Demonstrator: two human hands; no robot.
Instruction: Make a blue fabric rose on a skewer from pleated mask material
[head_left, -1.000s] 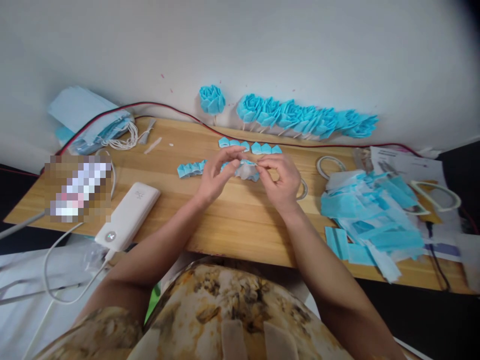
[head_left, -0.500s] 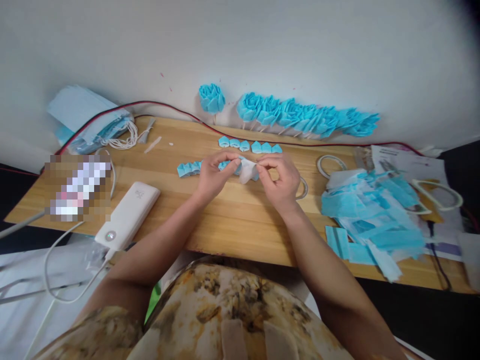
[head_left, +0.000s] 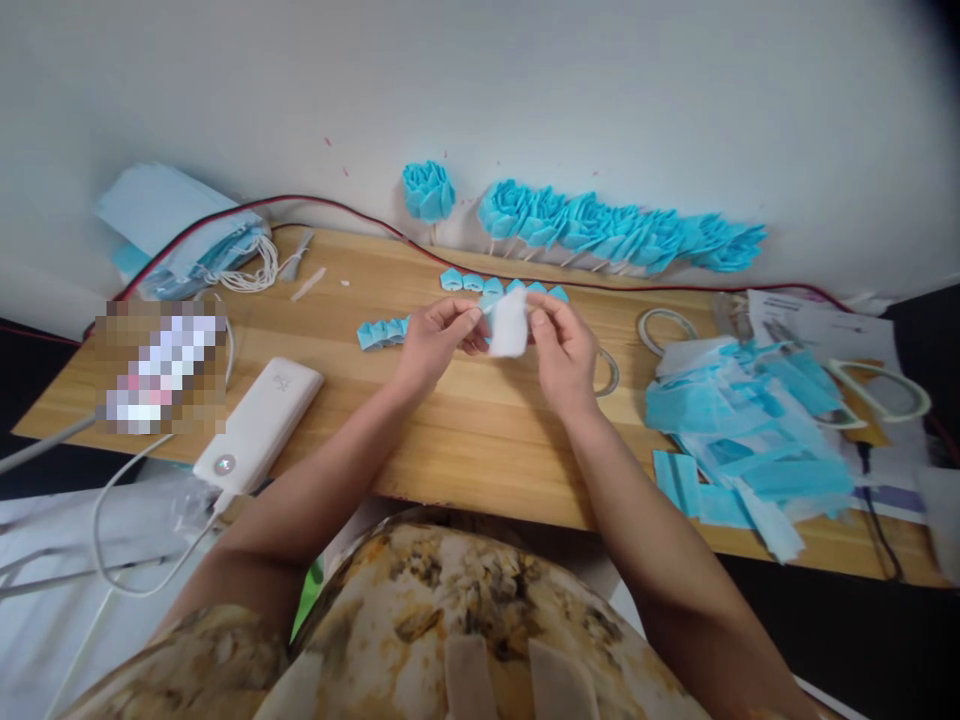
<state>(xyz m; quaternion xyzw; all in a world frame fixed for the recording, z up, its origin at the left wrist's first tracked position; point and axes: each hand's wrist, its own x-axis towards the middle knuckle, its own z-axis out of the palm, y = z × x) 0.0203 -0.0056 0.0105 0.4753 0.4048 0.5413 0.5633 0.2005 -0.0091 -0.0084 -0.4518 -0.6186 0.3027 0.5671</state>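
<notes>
Between my two hands, above the middle of the wooden table, hangs a small white piece of thin cloth-like fabric [head_left: 510,325], blurred by motion. The thumb and fingers of my left hand [head_left: 439,345] are closed at its left side, where a bit of light blue shows. My right hand [head_left: 564,352] pinches its right edge. Just beyond the fabric lies a row of small folded blue petals [head_left: 472,283]. A second row of folded blue petals [head_left: 382,333] runs behind my left hand, which partly hides it. A ring of tape [head_left: 607,372] lies beside my right hand.
Blue fabric roses [head_left: 585,225] on sticks lean along the wall. Blue fabric strips [head_left: 750,430] are heaped right, near scissors [head_left: 877,390] and a tape roll [head_left: 666,330]. Left are a power bank [head_left: 259,415], a blurred-out phone [head_left: 161,375] and stacked masks [head_left: 180,225]. A cable [head_left: 345,207] crosses behind.
The white fabric has gone from bunched to a flatter, upright piece and has shifted slightly right and up. My left hand has moved a little right. The view has shifted slightly.
</notes>
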